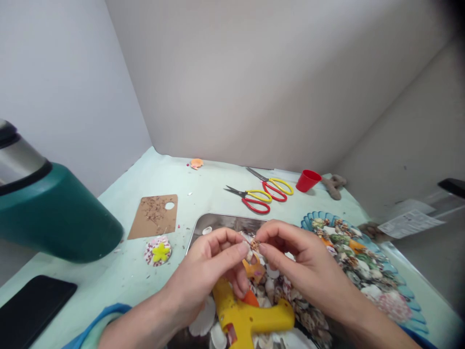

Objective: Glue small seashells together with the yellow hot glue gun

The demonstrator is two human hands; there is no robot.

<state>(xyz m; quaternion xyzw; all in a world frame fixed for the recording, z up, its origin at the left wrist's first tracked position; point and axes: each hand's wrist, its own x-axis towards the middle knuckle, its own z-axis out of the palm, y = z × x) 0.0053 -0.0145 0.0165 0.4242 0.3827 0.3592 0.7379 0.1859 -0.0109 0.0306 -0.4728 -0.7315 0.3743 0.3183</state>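
My left hand [218,264] and my right hand [298,254] meet above a metal tray [250,221] of mixed seashells. Between the right thumb and fingers is a small brown-speckled shell [255,244]. The left fingertips pinch a pale shell [250,253] right beside it; whether the two touch I cannot tell. A yellow glue gun [250,317] lies over the shells just below my hands. Under my fingers, an orange piece [255,270] with a purple mark is partly hidden.
Left are a green bottle [65,213], black phone [36,310], cardboard piece [141,225] and round flower-topped ornament [160,252]. Two scissors [254,195] [278,186], a red cup [307,181] and an orange shell [196,163] lie farther back. Right stands a blue shell-filled dish [417,310].
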